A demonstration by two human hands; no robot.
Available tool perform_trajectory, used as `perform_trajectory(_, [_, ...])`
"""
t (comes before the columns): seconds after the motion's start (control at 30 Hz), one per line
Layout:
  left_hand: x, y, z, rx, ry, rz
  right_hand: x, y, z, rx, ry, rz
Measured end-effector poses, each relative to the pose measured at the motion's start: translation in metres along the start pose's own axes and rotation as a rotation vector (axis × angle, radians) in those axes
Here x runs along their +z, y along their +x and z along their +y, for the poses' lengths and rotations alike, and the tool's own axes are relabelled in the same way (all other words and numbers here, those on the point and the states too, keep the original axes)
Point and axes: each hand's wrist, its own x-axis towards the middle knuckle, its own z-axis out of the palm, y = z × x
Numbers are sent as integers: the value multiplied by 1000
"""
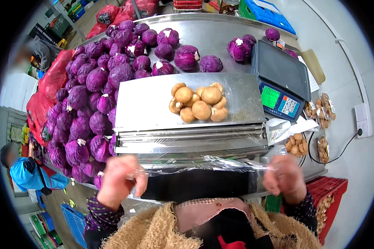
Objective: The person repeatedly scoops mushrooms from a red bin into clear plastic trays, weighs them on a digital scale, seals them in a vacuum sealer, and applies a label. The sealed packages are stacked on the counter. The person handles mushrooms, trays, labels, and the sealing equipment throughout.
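Observation:
My left hand (119, 178) and my right hand (283, 177) each pinch an end of a sheet of clear cling film (203, 165), stretched between them in front of a steel wrapping machine (153, 103). The film comes off the roll (191, 135) at the machine's front edge. A pile of brown mushrooms (198, 103) on a clear tray rests on the machine's flat top, beyond both hands.
Many purple cabbages (91, 103) cover the steel table to the left and behind. A grey digital scale (280, 81) stands at the right, with wrapped mushroom packs (297, 145) beside it. Red sacks (50, 79) lie at the far left. A person in blue (25, 170) stands lower left. A red crate (332, 195) is at lower right.

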Motion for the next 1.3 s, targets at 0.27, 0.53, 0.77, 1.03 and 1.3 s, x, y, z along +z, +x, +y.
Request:
perform_trajectory(0.27, [-65, 248, -37, 296, 1074, 266, -55, 264, 61, -482, -95, 455])
perform_trajectory(0.53, [-58, 198, -56, 279, 841, 17, -46, 227, 61, -694, -1214, 223])
perform_trajectory(0.77, [-33, 123, -26, -159, 714, 9, -5, 174, 40, -755, -1155, 241])
perform_trajectory(1.03, [26, -58, -90, -98, 715, -93, 15, -24, 127, -602, -882, -94])
perform_trajectory(1.3, [-35, -37, -130, 362, 807, 734, -14, -9, 148, 138, -334, 137])
